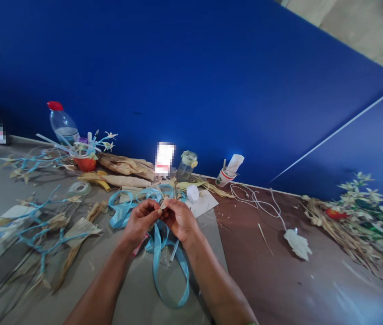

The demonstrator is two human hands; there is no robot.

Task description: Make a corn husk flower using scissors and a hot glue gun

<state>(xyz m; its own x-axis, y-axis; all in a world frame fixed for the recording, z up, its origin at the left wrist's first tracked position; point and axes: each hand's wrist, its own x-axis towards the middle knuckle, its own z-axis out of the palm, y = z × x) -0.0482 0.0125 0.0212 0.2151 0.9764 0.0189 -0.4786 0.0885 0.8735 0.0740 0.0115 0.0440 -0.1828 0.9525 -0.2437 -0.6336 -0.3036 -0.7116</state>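
My left hand [142,220] and my right hand [180,220] meet above the grey table, thumbs and fingertips pinched together. Between the fingertips is a small pale piece [163,206], like a bit of dried husk, mostly hidden by the fingers. Light blue ribbon [185,295] hangs in a loop below the hands, and more of it lies coiled behind them. Whether the ribbon joins the held piece, I cannot tell. Left of my hands lie blue-wrapped stems [44,246] with pale husk flowers. A white roll [192,193] lies just beyond my right hand.
Dried husks [127,166] lie along the blue partition [191,81]. A red pot [85,163], a bottle [63,126], a lidded jar [185,169] and a cup [224,178] stand there. A white cable [276,210] and a white flower bunch [369,203] are at right.
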